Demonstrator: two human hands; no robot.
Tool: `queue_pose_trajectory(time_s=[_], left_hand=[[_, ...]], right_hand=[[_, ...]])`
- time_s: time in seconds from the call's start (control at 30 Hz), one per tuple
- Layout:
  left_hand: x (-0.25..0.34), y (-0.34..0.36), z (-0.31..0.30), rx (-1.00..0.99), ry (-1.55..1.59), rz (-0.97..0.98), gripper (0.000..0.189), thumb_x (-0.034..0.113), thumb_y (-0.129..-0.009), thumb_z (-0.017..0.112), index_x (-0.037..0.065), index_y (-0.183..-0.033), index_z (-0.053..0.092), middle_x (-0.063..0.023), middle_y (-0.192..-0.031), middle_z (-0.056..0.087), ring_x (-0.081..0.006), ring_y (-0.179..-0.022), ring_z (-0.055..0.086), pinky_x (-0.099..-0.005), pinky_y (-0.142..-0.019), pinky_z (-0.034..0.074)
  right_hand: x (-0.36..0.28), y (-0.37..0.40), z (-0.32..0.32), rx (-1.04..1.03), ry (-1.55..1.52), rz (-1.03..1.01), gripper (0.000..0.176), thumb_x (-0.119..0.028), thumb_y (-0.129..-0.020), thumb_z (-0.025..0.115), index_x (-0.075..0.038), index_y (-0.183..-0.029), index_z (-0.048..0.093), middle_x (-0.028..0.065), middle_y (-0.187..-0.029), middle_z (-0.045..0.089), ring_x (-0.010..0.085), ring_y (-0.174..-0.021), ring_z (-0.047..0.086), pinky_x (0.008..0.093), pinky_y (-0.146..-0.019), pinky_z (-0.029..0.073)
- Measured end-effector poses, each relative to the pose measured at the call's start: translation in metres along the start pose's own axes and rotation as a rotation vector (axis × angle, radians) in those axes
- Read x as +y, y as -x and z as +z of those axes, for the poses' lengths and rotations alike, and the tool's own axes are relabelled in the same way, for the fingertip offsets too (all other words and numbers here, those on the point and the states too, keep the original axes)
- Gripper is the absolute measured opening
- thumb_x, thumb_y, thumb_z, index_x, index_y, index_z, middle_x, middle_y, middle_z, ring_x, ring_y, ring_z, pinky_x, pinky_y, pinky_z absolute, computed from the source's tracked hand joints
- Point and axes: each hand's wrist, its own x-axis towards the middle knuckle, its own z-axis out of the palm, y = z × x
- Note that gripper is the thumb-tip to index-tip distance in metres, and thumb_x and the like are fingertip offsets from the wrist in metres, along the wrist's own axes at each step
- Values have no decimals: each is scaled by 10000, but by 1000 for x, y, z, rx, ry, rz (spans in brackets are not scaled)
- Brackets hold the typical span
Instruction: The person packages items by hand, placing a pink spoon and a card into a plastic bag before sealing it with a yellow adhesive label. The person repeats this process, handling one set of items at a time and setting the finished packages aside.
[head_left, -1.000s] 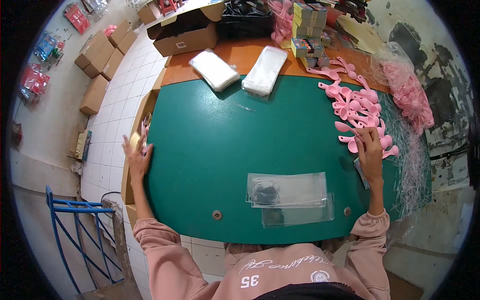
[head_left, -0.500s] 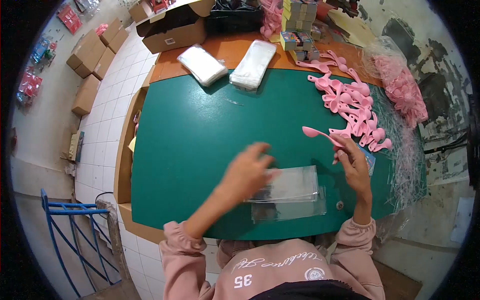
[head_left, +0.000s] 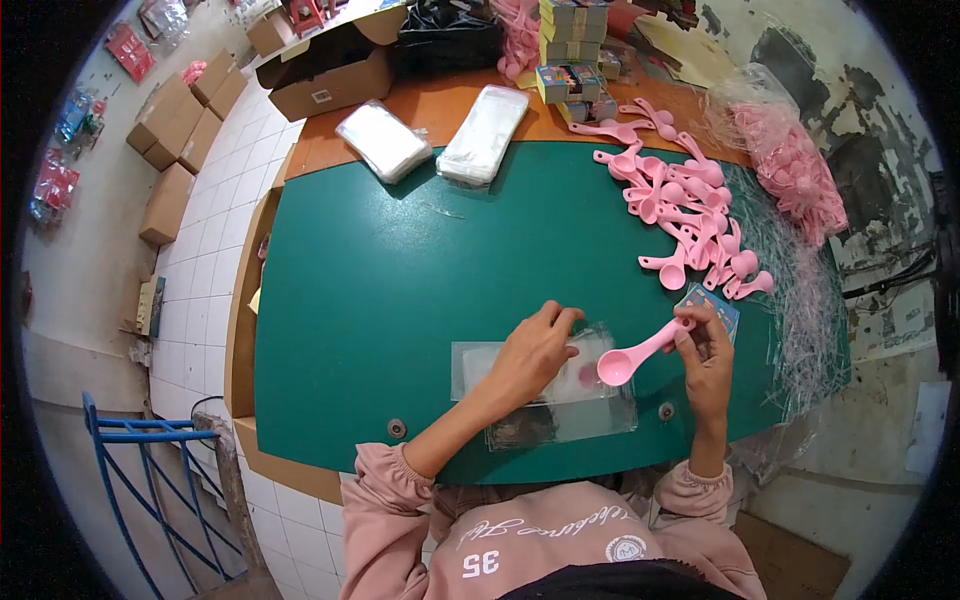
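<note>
My right hand (head_left: 708, 362) pinches a pink measuring spoon (head_left: 617, 366) by the end of its handle, with the bowl facing up and toward the left. Clear plastic bags (head_left: 610, 412) lie overlapping on the green tabletop (head_left: 400, 290) before me. Over them, my left hand (head_left: 533, 358) has its fingers curled at the edge of one thin bag, which lifts beside the spoon bowl. The fingertips are partly hidden. Just behind my right hand lies a small stack of blue printed cards (head_left: 722, 308).
Many pink spoons (head_left: 700, 215) are heaped at the right, near a bag of more spoons (head_left: 790, 180) and clear shredded plastic (head_left: 800, 330). Two packs of clear bags (head_left: 484, 135) and bundled card stacks (head_left: 572, 85) sit at the back. An open carton (head_left: 330, 90) stands back left.
My left hand has come down onto the bags, and one bag edge now lifts at its fingers. The spoon in my right hand has lowered toward the bags, its bowl now turned up.
</note>
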Motion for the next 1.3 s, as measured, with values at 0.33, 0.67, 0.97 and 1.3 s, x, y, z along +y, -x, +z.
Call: queue_pose_trajectory(time_s=[0.33,0.67,0.97,1.3], left_hand=[[3,-9,-26,-195,418,-195,136,104,-779,619,26,-866,549,-114,-815,628,-210,-751,617,-296,-652,478],[-12,-8,-43,3,382,-44,151,42,-810,560,-11,-896,448,-130,-802,654,-232,-798,652,-285,-685,504],[-10,-9,-46,-219,996,-391,271,90,-806,630,13,-980,437,-125,-831,658,-134,-787,626,-245,-674,489],[-4,-9,-51,-257,994,-472,386,47,-761,664,7,-1101,484,-86,-795,655,-84,-683,588,-209,-586,452]], right_hand=[[12,5,5,-6,157,30,161,-28,-843,532,11,-998,521,63,-807,556,111,-696,568,232,-599,476],[12,2,2,-6,346,154,186,-43,-830,548,9,-992,473,95,-788,595,129,-685,600,234,-591,473],[-9,-10,32,316,7,-183,180,-59,-861,540,-3,-998,438,73,-810,549,123,-712,574,222,-641,473],[-21,-10,45,187,53,-155,189,-59,-853,552,0,-995,443,82,-794,562,130,-706,581,233,-636,477]])
